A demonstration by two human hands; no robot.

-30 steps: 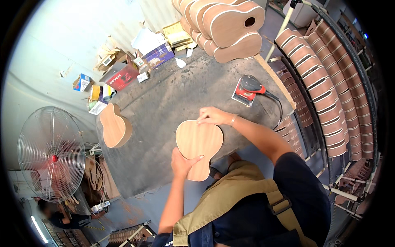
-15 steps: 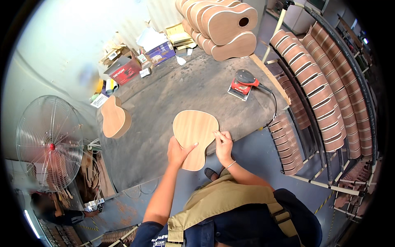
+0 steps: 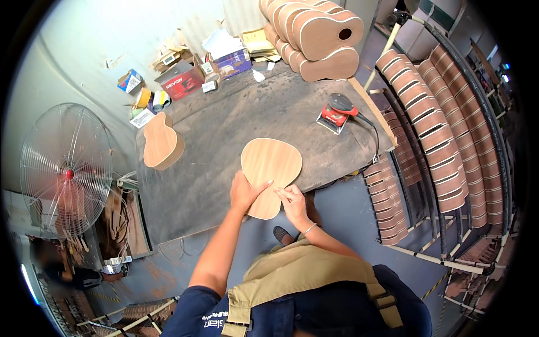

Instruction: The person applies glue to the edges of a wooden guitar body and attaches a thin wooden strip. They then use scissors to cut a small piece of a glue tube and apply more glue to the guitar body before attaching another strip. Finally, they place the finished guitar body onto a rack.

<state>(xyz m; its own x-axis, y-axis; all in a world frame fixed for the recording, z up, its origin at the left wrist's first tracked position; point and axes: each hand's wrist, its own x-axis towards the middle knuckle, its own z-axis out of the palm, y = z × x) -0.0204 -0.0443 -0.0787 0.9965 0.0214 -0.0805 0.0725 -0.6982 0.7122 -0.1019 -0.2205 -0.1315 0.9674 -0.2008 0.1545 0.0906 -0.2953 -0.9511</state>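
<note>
A small pale-wood guitar body [image 3: 271, 163] with a light edge is at the near edge of the dark workbench [image 3: 213, 129], its flat face up. My left hand [image 3: 247, 192] grips its left side, with the thumb across the face and the other fingers out of sight beneath. At the waist on the right side, my right hand [image 3: 293, 203] has its fingertips pinched together against the body's edge. Whatever those fingers hold, if anything, is too small to make out. Another small guitar body [image 3: 161, 141] lies at the bench's left end.
A red and black electric sander [image 3: 336, 114] with a cord sits at the right. Stacked guitar bodies [image 3: 323, 36], a red box [image 3: 181, 80] and a purple box [image 3: 233, 63] line the back. Right stands a loaded rack [image 3: 426, 129]; left, a large fan [image 3: 67, 171] and another person [image 3: 62, 269].
My right hand has slid along the edge from the wider part to the waist. The left hand keeps its grip on the guitar body.
</note>
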